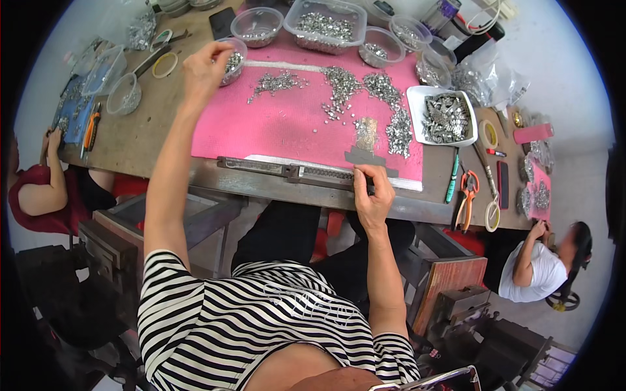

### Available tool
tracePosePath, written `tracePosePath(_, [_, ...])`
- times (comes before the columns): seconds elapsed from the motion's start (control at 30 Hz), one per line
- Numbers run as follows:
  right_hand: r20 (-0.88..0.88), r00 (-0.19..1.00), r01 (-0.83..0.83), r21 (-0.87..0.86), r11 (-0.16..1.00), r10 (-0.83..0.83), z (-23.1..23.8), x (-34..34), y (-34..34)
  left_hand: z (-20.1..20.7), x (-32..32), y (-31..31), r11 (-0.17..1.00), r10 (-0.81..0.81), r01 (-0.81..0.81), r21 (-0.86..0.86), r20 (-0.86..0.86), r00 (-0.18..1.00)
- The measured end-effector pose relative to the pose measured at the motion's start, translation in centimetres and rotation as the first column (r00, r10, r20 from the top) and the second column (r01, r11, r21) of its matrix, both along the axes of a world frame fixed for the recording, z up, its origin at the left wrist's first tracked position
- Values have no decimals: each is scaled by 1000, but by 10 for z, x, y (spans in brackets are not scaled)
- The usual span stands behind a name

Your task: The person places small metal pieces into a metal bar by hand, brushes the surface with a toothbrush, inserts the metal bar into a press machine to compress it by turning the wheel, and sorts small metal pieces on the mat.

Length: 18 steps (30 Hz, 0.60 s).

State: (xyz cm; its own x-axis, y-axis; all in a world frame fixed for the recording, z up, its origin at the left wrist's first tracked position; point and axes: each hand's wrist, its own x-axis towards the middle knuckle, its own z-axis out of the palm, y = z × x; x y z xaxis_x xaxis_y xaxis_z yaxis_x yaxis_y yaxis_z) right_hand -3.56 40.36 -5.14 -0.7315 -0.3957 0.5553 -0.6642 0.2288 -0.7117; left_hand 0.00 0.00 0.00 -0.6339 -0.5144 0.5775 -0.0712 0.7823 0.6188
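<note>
At the far left of the pink mat (222, 130), my left hand (203, 72) is at the rim of a small clear cup (238, 57) holding shiny metal pieces. Its fingertips are pinched together; whatever lies between them is too small to make out. My right hand (374, 195) grips the right end of a long dark metal bar (257, 165) along the table's front edge. A row of small metal parts sits in the bar's right half. Just beyond that hand lie a flat grey piece (365, 156) and a patch of thin brass-coloured pieces (366, 133).
Loose metal piles (342, 85) cover the mat's far side. Clear tubs (326, 32) line the back, and a white tray (422, 124) of metal parts stands right. Orange-handled pliers (468, 189) and a green pen (452, 176) lie nearby. Co-workers (538, 267) sit at both sides.
</note>
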Motion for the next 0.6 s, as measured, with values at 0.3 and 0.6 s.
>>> tracePosePath(0.3, [95,995,23,-23,999,-21,0,8,2,-44,3,190,763,-620,645,47,336,709])
tracePosePath(0.6, [72,997,32,-39,999,-29,2,5,2,-44,2,183,820,-567,567,82,254,783])
